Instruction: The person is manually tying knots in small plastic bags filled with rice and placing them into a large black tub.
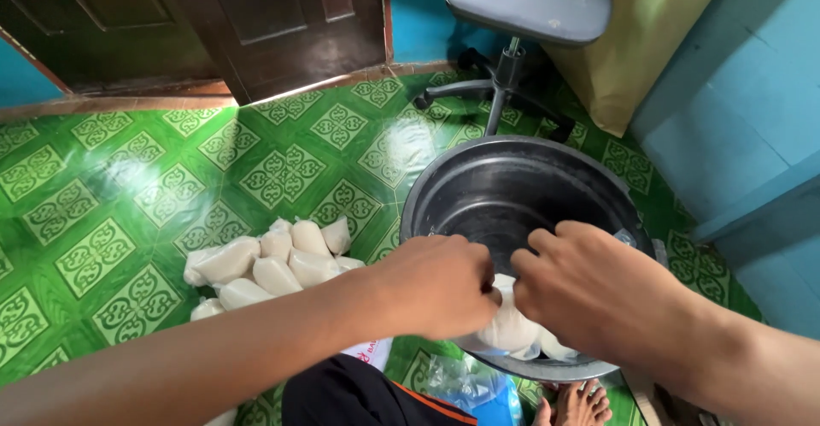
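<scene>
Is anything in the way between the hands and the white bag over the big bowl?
Nothing visible is. The left hand and the right hand both already touch the white bag over the dark bowl. The pile of filled bags lies off to the side on the green floor.

A grey swivel chair [528, 0] stands on green patterned floor tiles [102, 195] beside a dark wooden door [282, 16]
</scene>
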